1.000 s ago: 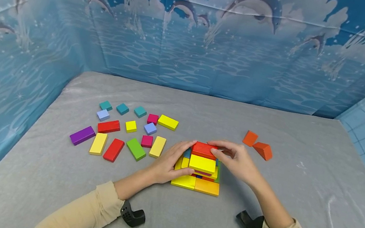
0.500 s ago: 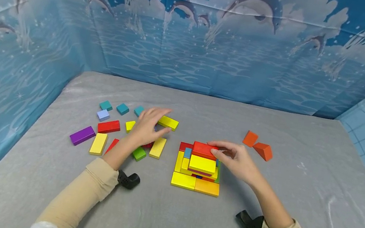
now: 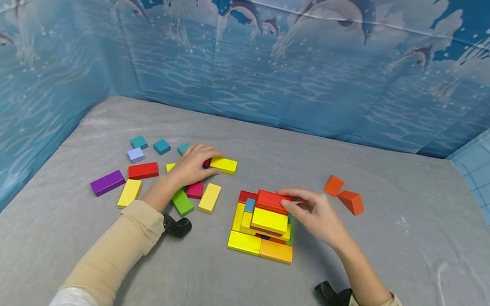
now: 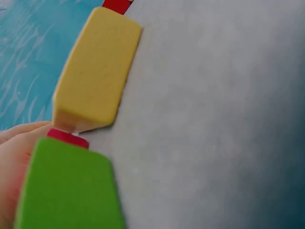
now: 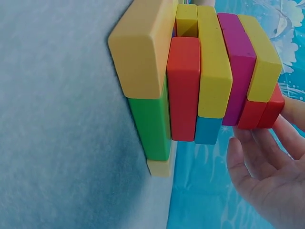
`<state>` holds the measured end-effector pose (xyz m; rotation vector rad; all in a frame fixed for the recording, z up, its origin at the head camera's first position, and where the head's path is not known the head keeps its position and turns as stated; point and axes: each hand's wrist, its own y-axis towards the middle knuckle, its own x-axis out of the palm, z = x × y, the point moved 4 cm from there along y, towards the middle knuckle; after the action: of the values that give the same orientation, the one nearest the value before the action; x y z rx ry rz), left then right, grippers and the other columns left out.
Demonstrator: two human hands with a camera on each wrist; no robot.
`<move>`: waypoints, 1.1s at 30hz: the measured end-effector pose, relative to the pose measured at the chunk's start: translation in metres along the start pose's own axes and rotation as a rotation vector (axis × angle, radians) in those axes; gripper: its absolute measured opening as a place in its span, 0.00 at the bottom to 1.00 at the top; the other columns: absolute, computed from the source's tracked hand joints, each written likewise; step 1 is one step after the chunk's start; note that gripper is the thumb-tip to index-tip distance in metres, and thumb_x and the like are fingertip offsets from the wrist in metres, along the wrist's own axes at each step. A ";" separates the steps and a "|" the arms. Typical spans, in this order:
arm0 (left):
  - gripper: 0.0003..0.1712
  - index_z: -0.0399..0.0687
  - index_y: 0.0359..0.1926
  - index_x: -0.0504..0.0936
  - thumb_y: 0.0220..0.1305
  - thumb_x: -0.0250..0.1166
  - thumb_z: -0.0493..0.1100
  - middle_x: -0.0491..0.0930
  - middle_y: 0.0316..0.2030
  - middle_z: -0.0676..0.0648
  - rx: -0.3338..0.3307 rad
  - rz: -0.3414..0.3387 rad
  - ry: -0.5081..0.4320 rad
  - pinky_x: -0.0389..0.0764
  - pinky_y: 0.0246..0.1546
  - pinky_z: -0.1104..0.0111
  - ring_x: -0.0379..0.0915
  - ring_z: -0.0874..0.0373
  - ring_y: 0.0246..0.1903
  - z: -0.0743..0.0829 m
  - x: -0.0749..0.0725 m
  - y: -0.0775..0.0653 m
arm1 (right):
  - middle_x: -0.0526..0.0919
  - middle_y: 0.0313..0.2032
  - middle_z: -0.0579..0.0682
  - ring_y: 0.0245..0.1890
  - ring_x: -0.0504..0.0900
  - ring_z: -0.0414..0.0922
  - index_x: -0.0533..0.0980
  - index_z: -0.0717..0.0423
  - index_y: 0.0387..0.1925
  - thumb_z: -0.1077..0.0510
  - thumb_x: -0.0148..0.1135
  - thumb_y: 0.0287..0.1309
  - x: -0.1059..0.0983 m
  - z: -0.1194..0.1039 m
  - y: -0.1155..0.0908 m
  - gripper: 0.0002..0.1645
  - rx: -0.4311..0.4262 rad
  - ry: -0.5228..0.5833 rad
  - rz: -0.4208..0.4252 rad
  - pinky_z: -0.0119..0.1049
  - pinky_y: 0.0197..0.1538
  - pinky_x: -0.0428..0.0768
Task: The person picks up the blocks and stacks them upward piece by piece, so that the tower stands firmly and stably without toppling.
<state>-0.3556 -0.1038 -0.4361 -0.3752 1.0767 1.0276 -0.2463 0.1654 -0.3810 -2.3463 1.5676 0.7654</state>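
My left hand (image 3: pixel 195 166) is among the loose blocks, thumb and fingers around a small magenta block (image 3: pixel 207 163), mostly hidden by the hand. A yellow block (image 3: pixel 224 166) lies right beside its fingertips. In the left wrist view, a pale yellow block (image 4: pixel 97 69) and a green block (image 4: pixel 69 186) partly cover that hand. My right hand (image 3: pixel 313 214) holds the red block (image 3: pixel 270 201) at the top of a stepped block stack (image 3: pixel 244 242), by its right end. In the right wrist view, its fingers curve around the end of that red block (image 5: pixel 275 107).
Left of the stack lie a purple block (image 3: pixel 107 183), a red block (image 3: pixel 143 170), teal blocks (image 3: pixel 162 146) and a pale yellow block (image 3: pixel 209 198). Two orange triangular blocks (image 3: pixel 351 202) sit at the back right. A grey cloth (image 3: pixel 397 180) covers the table, with a dolphin-print curtain (image 3: pixel 258 79) behind.
My left hand has left the stack's left side, moved left and back to the loose blocks, and its fingers have closed around the magenta block. The right hand stays at the top red block.
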 end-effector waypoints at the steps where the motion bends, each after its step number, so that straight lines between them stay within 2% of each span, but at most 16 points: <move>1: 0.22 0.46 0.55 0.75 0.59 0.63 0.46 0.73 0.53 0.45 0.005 0.011 -0.001 0.47 0.64 0.52 0.60 0.48 0.58 0.000 0.000 -0.001 | 0.78 0.49 0.55 0.41 0.78 0.48 0.76 0.58 0.50 0.59 0.58 0.59 0.000 0.000 0.000 0.17 -0.006 -0.001 0.000 0.31 0.41 0.78; 5: 0.22 0.45 0.52 0.76 0.58 0.64 0.46 0.75 0.49 0.46 0.020 0.061 -0.036 0.51 0.62 0.53 0.62 0.50 0.54 0.003 -0.002 -0.002 | 0.79 0.49 0.56 0.42 0.78 0.48 0.76 0.59 0.50 0.59 0.57 0.60 0.001 0.001 0.001 0.17 -0.019 0.001 0.001 0.30 0.42 0.78; 9: 0.21 0.44 0.50 0.76 0.56 0.66 0.44 0.75 0.46 0.46 0.050 0.142 -0.152 0.60 0.55 0.54 0.64 0.52 0.48 0.015 -0.009 -0.006 | 0.79 0.48 0.55 0.42 0.78 0.48 0.76 0.59 0.50 0.59 0.57 0.60 0.001 0.001 0.001 0.17 -0.032 0.001 0.003 0.30 0.42 0.78; 14: 0.20 0.40 0.48 0.77 0.53 0.68 0.39 0.75 0.44 0.45 0.159 0.232 -0.349 0.71 0.47 0.55 0.67 0.53 0.44 0.052 -0.023 -0.020 | 0.79 0.49 0.55 0.42 0.78 0.48 0.76 0.59 0.50 0.59 0.57 0.60 0.001 0.001 0.002 0.17 -0.021 0.004 0.002 0.31 0.42 0.78; 17: 0.20 0.39 0.47 0.77 0.51 0.69 0.37 0.75 0.44 0.45 0.239 0.223 -0.436 0.74 0.45 0.56 0.69 0.54 0.43 0.079 -0.024 -0.032 | 0.79 0.49 0.55 0.42 0.78 0.48 0.76 0.58 0.50 0.59 0.57 0.60 0.001 0.002 0.002 0.17 -0.010 0.007 -0.002 0.31 0.42 0.78; 20: 0.21 0.39 0.47 0.78 0.50 0.70 0.37 0.74 0.44 0.45 0.310 0.191 -0.470 0.75 0.44 0.57 0.69 0.55 0.42 0.102 -0.019 -0.045 | 0.79 0.49 0.55 0.43 0.78 0.49 0.76 0.59 0.50 0.59 0.57 0.60 0.001 0.002 0.001 0.17 -0.013 0.010 -0.007 0.30 0.43 0.77; 23: 0.20 0.40 0.47 0.78 0.50 0.70 0.37 0.73 0.44 0.45 0.361 0.156 -0.449 0.76 0.43 0.61 0.69 0.56 0.42 0.120 -0.010 -0.055 | 0.79 0.48 0.56 0.43 0.78 0.50 0.76 0.60 0.50 0.59 0.57 0.60 0.000 0.001 0.001 0.17 -0.025 0.016 -0.011 0.30 0.43 0.77; 26: 0.20 0.39 0.47 0.78 0.50 0.70 0.38 0.71 0.43 0.46 0.414 0.141 -0.381 0.76 0.41 0.67 0.67 0.58 0.42 0.133 -0.003 -0.060 | 0.79 0.48 0.56 0.43 0.78 0.50 0.76 0.61 0.50 0.60 0.57 0.59 0.000 0.001 0.001 0.17 -0.035 0.026 -0.009 0.30 0.43 0.78; 29: 0.21 0.39 0.47 0.78 0.51 0.69 0.39 0.70 0.43 0.46 0.462 0.158 -0.279 0.73 0.42 0.72 0.66 0.57 0.43 0.141 0.002 -0.063 | 0.79 0.48 0.57 0.42 0.78 0.51 0.76 0.61 0.49 0.61 0.57 0.59 0.000 0.001 0.000 0.16 -0.042 0.037 -0.011 0.31 0.42 0.78; 33: 0.20 0.40 0.48 0.79 0.52 0.69 0.39 0.70 0.43 0.47 0.493 0.196 -0.170 0.71 0.42 0.76 0.64 0.57 0.43 0.148 0.008 -0.063 | 0.79 0.48 0.57 0.42 0.78 0.50 0.76 0.61 0.49 0.60 0.57 0.60 0.000 0.001 0.000 0.16 -0.034 0.037 -0.017 0.32 0.42 0.78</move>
<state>-0.2215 -0.0289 -0.3867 0.2161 1.1834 0.9088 -0.2469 0.1653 -0.3817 -2.4080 1.5597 0.7549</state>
